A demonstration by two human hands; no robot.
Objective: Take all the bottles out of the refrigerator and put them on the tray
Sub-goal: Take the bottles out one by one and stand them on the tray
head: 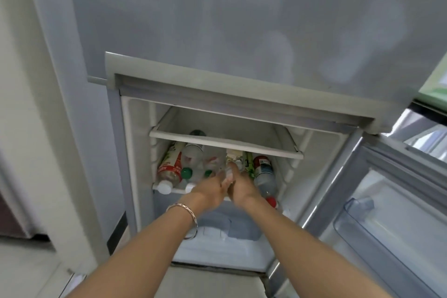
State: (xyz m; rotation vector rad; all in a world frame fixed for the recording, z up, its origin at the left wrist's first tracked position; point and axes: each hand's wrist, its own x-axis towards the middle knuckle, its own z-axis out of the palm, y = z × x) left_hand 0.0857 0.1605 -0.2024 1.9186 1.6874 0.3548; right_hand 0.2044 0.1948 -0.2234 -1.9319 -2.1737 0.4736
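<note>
The refrigerator's lower compartment (135, 143) stands open. Several bottles lie on their sides on its middle shelf: a red-labelled one with a white cap (169, 169) at the left, clear ones with green caps (191, 159) beside it, and a clear red-capped bottle (264, 176) at the right. Both my hands reach in together at the shelf's middle. My left hand (212, 190) and my right hand (242, 186) close around a clear bottle (227, 173) between them. The tray is out of view.
An empty white shelf (225, 140) sits just above the bottles. The fridge door (387, 213) hangs open at the right with clear door bins. A crisper drawer (217, 230) lies below the bottle shelf. A wall stands at the left.
</note>
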